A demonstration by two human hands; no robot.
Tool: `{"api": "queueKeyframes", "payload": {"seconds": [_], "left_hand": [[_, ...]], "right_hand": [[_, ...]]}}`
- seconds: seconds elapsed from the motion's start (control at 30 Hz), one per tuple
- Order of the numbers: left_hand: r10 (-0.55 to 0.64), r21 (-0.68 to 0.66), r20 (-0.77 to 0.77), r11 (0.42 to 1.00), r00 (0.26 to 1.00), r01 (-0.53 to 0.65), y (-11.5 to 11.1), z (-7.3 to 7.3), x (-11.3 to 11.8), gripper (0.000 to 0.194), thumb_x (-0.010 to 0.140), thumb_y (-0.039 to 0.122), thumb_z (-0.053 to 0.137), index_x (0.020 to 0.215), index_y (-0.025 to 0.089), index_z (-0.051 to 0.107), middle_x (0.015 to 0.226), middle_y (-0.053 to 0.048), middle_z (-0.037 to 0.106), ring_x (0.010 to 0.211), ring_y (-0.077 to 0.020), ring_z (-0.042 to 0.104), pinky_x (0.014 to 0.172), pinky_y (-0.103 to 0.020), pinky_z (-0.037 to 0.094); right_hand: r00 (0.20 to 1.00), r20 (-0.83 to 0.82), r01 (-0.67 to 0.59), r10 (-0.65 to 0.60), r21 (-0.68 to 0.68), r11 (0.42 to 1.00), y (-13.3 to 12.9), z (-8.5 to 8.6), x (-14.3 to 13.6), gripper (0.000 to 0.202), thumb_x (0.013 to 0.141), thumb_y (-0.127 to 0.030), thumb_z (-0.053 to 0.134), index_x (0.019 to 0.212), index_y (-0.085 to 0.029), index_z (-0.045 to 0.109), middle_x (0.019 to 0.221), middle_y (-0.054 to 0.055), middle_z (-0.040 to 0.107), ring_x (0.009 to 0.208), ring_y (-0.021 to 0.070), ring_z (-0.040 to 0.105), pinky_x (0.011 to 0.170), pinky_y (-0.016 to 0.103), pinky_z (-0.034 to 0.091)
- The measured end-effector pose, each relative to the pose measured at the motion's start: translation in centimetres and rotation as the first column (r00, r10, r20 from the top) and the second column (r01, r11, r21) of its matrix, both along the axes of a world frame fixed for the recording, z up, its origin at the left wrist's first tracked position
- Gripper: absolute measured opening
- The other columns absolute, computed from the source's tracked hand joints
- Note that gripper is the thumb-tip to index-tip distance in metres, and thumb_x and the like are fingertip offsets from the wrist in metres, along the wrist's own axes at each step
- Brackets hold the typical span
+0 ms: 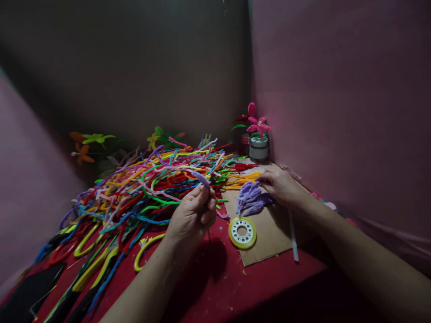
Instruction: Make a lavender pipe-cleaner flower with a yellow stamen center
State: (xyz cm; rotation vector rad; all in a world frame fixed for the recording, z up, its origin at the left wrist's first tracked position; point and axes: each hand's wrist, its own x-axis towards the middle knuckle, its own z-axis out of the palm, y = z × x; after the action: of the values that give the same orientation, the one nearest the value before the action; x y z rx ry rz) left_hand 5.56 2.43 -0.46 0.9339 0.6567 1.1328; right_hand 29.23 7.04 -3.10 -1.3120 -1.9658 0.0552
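My left hand (198, 206) is closed in a pinch, raised above the red table. It holds a partly made pipe-cleaner flower: a purple petal (202, 178) beside small yellow stamens, with a thin stem coming out below the hand. My right hand (281, 184) has its fingertips pressed together at the upper edge of a pile of purple pipe-cleaner petals (251, 197). Whatever is between those fingers is hidden. Orange pipe-cleaner pieces (240, 180) lie just behind the purple pile. Both rest on a cardboard sheet (266, 240).
A roll of clear tape (242, 232) lies at the cardboard's left edge, and a white stick (293, 237) on its right. A big tangle of coloured pipe cleaners (144, 184) covers the left. Yellow-and-black handles (96, 271) lie in front. A pink flower (258, 126) stands in a small pot (258, 149).
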Motion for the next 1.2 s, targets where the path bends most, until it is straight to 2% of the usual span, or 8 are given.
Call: {"api": "queueKeyframes", "payload": {"seconds": [0.13,0.33,0.6,0.73,0.83,0.9,1.07,1.2], "left_hand": [[0.010,-0.017,-0.002,1.000,1.000,-0.010,0.0,0.0,0.1,0.019,0.077,0.031,0.060,0.073,0.014,0.051,0.055,0.004,0.049,0.036,-0.0011,0.033,0.035,-0.012,0.024],[0.014,-0.091,0.003,0.996,1.000,-0.013,0.0,-0.2,0.2,0.020,0.074,0.029,0.063,0.074,0.013,0.052,0.063,0.002,0.052,0.047,-0.0031,0.046,0.043,-0.012,0.035],[-0.002,-0.112,0.006,0.994,1.000,0.003,0.0,-0.2,0.3,0.021,0.072,0.029,0.065,0.072,0.014,0.051,0.061,0.003,0.051,0.044,-0.0029,0.042,0.040,-0.013,0.032],[-0.016,-0.087,0.013,0.996,1.000,0.017,0.0,-0.1,0.4,0.020,0.074,0.029,0.064,0.070,0.013,0.051,0.057,0.003,0.049,0.040,-0.0022,0.037,0.038,-0.014,0.029],[-0.008,-0.090,0.009,0.996,1.000,0.009,0.0,-0.1,0.4,0.022,0.072,0.029,0.066,0.069,0.013,0.051,0.056,0.004,0.048,0.039,-0.0021,0.036,0.037,-0.014,0.027],[-0.014,-0.088,0.011,0.996,1.000,0.015,0.0,-0.1,0.4,0.022,0.072,0.029,0.065,0.069,0.013,0.051,0.056,0.004,0.048,0.039,-0.0019,0.035,0.037,-0.014,0.027],[-0.018,-0.074,0.008,0.997,1.000,0.019,0.1,-0.3,0.3,0.020,0.074,0.029,0.064,0.071,0.013,0.051,0.057,0.003,0.049,0.039,-0.0019,0.034,0.037,-0.014,0.026],[-0.015,-0.086,0.009,0.996,1.000,0.016,0.1,-0.3,0.3,0.020,0.075,0.029,0.062,0.071,0.013,0.051,0.055,0.004,0.048,0.038,-0.0019,0.033,0.037,-0.014,0.025]], "right_hand": [[1.000,-0.002,0.009,-0.009,0.018,1.000,-0.7,0.6,-0.2,0.018,0.077,-0.013,0.051,0.079,-0.016,0.068,0.082,0.008,0.066,0.077,0.0181,0.059,0.070,0.030,0.044],[0.980,-0.192,0.074,-0.057,0.081,0.994,-0.9,0.2,-0.5,0.016,0.074,-0.011,0.053,0.081,-0.017,0.066,0.084,0.004,0.067,0.080,0.0164,0.059,0.074,0.029,0.044],[0.989,-0.147,0.016,0.006,0.149,0.989,-1.6,0.3,-1.1,0.018,0.076,-0.012,0.051,0.084,-0.017,0.067,0.087,0.008,0.064,0.084,0.0179,0.059,0.077,0.032,0.047],[0.943,-0.331,-0.006,0.019,0.041,0.999,-1.4,-0.3,-1.1,0.025,0.074,-0.012,0.051,0.090,-0.020,0.069,0.090,0.005,0.069,0.085,0.0171,0.062,0.080,0.033,0.048],[0.880,-0.474,-0.048,-0.002,-0.093,0.995,-1.1,-0.9,-1.0,0.029,0.075,-0.016,0.051,0.098,-0.018,0.068,0.086,0.004,0.071,0.071,0.0159,0.064,0.071,0.032,0.052],[0.860,-0.510,-0.063,-0.007,-0.118,0.991,-1.1,-1.0,-1.0,0.030,0.075,-0.018,0.052,0.100,-0.017,0.067,0.086,0.005,0.071,0.066,0.0157,0.065,0.066,0.032,0.053],[0.930,-0.366,-0.062,0.029,-0.077,0.995,-1.5,-0.7,-1.1,0.030,0.072,-0.012,0.051,0.095,-0.019,0.069,0.091,0.005,0.071,0.083,0.0187,0.065,0.081,0.036,0.050],[0.965,-0.263,-0.063,0.021,-0.152,0.986,-1.1,-0.8,-0.6,0.043,0.067,-0.001,0.044,0.097,-0.020,0.069,0.090,0.004,0.071,0.081,0.0195,0.066,0.077,0.036,0.052]]}}
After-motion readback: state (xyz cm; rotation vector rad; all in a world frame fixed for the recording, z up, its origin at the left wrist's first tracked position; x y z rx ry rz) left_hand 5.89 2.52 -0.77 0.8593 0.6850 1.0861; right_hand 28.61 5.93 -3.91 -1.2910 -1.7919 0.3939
